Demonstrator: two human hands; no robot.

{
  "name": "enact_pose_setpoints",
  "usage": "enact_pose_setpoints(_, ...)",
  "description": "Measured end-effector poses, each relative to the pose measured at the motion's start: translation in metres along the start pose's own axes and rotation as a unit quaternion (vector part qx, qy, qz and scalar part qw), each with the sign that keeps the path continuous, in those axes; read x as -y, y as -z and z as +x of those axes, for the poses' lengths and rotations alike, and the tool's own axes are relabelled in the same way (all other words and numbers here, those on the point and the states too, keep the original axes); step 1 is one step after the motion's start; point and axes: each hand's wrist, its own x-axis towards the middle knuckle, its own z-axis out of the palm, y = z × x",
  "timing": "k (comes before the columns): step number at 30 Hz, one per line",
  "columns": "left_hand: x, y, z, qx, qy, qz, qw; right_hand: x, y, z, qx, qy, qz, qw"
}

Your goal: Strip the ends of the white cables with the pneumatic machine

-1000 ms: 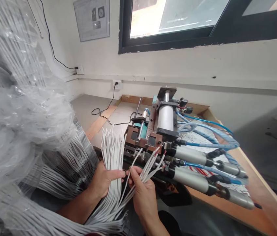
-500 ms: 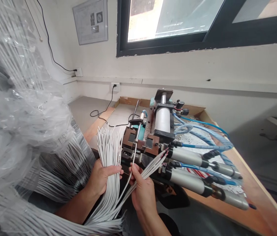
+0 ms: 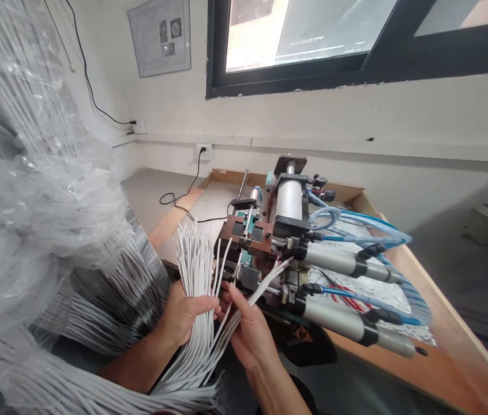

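A thick bundle of white cables [image 3: 195,271] stands upright in my left hand [image 3: 183,316], its thumb across the front and its fingers wrapped round. My right hand [image 3: 250,334] is closed on a smaller group of white cables [image 3: 265,282], whose ends lean right and show reddish tips. Between the hands a single cable [image 3: 225,259] stands apart from the bundle. Another cable [image 3: 239,266] runs up from my right fingertips into the jaws [image 3: 247,231] of a pneumatic machine just beyond. The brown jaw blocks are close together. My fingertips are partly hidden behind the cables.
Air cylinders [image 3: 333,259] and blue hoses [image 3: 374,230] extend to the right of the machine, above white scraps and red wires [image 3: 348,300]. A wood-edged bench [image 3: 455,340] carries it. Plastic-wrapped cables [image 3: 45,230] crowd the left side. A black cord [image 3: 177,202] lies behind.
The machine's jaw blocks have come together, and the cylinder rods on the right now show extended. My right hand has shifted slightly left, towards the bundle. My left hand keeps its hold.
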Motion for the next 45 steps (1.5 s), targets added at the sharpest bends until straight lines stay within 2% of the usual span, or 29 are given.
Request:
enact_pose_setpoints(3, 0.002, -0.001, -0.001, 0.043, -0.013, 0.01, 0.999, -0.003, 0.0, -0.005, 0.03, 0.038, -0.051, 0.997)
enact_pose_setpoints(6, 0.004, 0.001, -0.002, 0.055, -0.018, 0.011, 0.998, -0.009, 0.007, -0.008, -0.004, 0.121, -0.08, 0.989)
enact_pose_setpoints(8, 0.005, 0.003, -0.002, 0.042, -0.013, 0.011, 0.999, -0.013, 0.013, -0.009, -0.031, 0.142, -0.095, 0.985)
enact_pose_setpoints(13, 0.009, 0.008, -0.001, -0.007, 0.01, 0.023, 1.0, -0.017, 0.024, -0.008, -0.062, 0.136, -0.118, 0.982)
enact_pose_setpoints(19, 0.006, 0.004, -0.003, -0.015, 0.023, 0.014, 1.0, -0.011, 0.02, -0.004, -0.058, 0.132, -0.094, 0.985)
enact_pose_setpoints(22, 0.005, 0.003, -0.004, -0.016, 0.012, 0.017, 1.0, -0.005, 0.015, -0.005, -0.06, 0.09, -0.07, 0.992)
enact_pose_setpoints(25, 0.005, 0.002, -0.005, -0.01, 0.001, 0.016, 1.0, -0.002, 0.009, -0.006, -0.019, 0.012, -0.076, 0.997)
enact_pose_setpoints(27, 0.005, 0.002, -0.005, 0.019, -0.003, 0.012, 1.0, -0.002, 0.008, -0.007, 0.009, -0.008, -0.097, 0.995)
enact_pose_setpoints(30, 0.004, 0.003, -0.005, 0.049, -0.011, 0.003, 0.999, -0.007, 0.009, -0.009, -0.002, 0.069, -0.123, 0.99)
enact_pose_setpoints(33, 0.004, 0.005, -0.004, 0.024, -0.009, 0.005, 1.0, -0.011, 0.012, -0.011, -0.039, 0.136, -0.116, 0.983)
enact_pose_setpoints(38, 0.003, 0.004, -0.003, -0.016, 0.01, -0.004, 1.0, -0.01, 0.014, -0.008, -0.086, 0.121, -0.092, 0.985)
enact_pose_setpoints(42, 0.003, 0.003, -0.003, -0.031, 0.019, 0.0, 0.999, -0.005, 0.011, -0.004, -0.075, 0.125, -0.09, 0.985)
enact_pose_setpoints(45, 0.005, 0.004, -0.003, -0.025, 0.001, 0.001, 1.0, -0.002, 0.009, -0.003, -0.056, 0.084, -0.087, 0.991)
